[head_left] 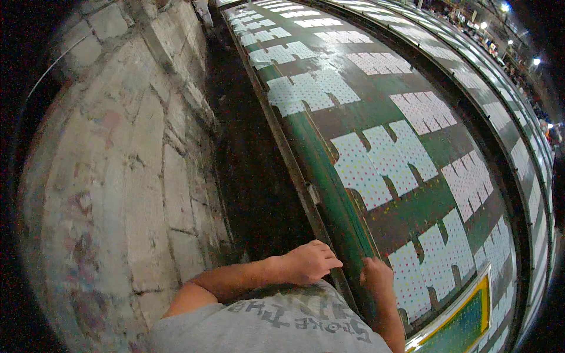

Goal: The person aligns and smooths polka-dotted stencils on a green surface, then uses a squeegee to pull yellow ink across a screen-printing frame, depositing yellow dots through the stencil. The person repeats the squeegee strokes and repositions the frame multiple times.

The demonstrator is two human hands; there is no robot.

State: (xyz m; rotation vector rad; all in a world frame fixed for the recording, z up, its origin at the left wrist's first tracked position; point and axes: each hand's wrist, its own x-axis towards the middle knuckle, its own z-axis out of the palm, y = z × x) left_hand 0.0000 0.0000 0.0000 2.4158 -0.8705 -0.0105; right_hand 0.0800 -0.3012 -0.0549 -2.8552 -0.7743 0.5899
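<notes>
My left hand (309, 259) is over my grey shirt beside the printing table's dark edge rail (306, 199), fingers loosely bent and apart, holding nothing I can see. My right hand (376, 273) is closed at the green near edge of the long table (376, 215), and what it grips, if anything, is hidden. Cut fabric panels with colored dots (382, 162) lie in rows on the table, the nearest group (426, 262) just right of my right hand. A screen frame with a yellow border (484, 303) sits at the lower right.
A rough block wall (118, 176) runs along my left, with a dark narrow gap (253, 170) beside the table. More long tables with panels (494, 115) stand to the right, with lights (505, 8) beyond. Part of a person (203, 13) shows at the far end.
</notes>
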